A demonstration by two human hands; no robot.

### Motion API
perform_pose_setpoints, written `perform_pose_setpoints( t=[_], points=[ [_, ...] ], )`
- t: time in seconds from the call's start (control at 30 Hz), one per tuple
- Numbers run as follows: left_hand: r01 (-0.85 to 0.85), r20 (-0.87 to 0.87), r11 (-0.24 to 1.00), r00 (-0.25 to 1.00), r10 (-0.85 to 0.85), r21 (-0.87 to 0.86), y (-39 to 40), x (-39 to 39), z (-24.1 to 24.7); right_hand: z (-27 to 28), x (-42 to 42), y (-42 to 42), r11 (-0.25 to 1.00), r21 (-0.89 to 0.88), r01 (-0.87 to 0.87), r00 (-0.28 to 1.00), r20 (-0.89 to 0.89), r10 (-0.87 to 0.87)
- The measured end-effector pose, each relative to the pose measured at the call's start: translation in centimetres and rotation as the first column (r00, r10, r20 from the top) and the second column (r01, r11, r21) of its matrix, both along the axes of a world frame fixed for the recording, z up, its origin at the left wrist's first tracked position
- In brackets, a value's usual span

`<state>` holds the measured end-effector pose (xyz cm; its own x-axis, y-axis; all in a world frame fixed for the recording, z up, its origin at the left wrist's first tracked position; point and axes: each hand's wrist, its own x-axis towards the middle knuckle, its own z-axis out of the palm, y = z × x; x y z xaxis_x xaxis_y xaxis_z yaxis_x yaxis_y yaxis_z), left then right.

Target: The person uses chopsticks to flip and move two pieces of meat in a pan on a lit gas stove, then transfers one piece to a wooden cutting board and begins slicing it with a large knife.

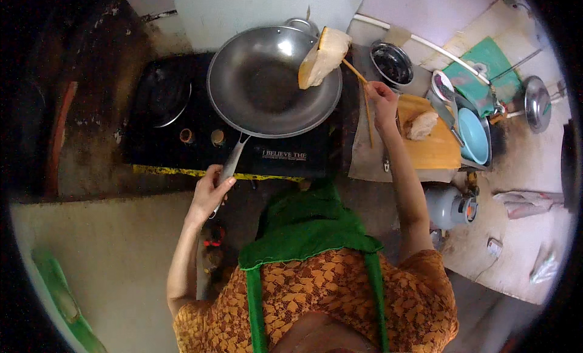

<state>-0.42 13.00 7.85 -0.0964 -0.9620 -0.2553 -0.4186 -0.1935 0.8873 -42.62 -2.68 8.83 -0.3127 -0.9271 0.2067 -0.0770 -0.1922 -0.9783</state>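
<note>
My left hand (213, 191) is closed around the metal handle (232, 162) of a large wok (268, 89) on the black gas stove. In my right hand (382, 100) is a wooden chopstick (354, 70), whose far end meets a slab of pale meat with yellowish skin (323, 57). That slab hangs over the wok's right rim. Below my right hand a second thin stick (368, 121) slants down; whether my fingers hold it too, I cannot tell. Another piece of pale meat (422, 125) lies on a wooden cutting board (442, 150) beside my right forearm.
Right of the wok stands a dark bowl (391, 64). A cleaver (444, 114) and a light blue basin (473, 135) are at the board's right edge. A pot lid (537, 105) is at the far right. Under the counter stands a grey gas cylinder (444, 207).
</note>
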Motion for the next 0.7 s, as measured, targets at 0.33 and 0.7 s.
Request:
perform_pose_setpoints(
  t=[0.33,0.7],
  points=[
    [0.079,0.05,0.995,0.996,-0.075,-0.067,0.6,0.2,0.2,-0.8,1.5,2.5,0.99,0.115,0.077,0.995,0.054,-0.084],
    [-0.005,-0.074,1.0,0.997,0.006,0.007,1.1,-0.7,1.0,-4.2,0.3,2.9,0.99,0.052,0.131,0.988,0.077,-0.135]
  ],
)
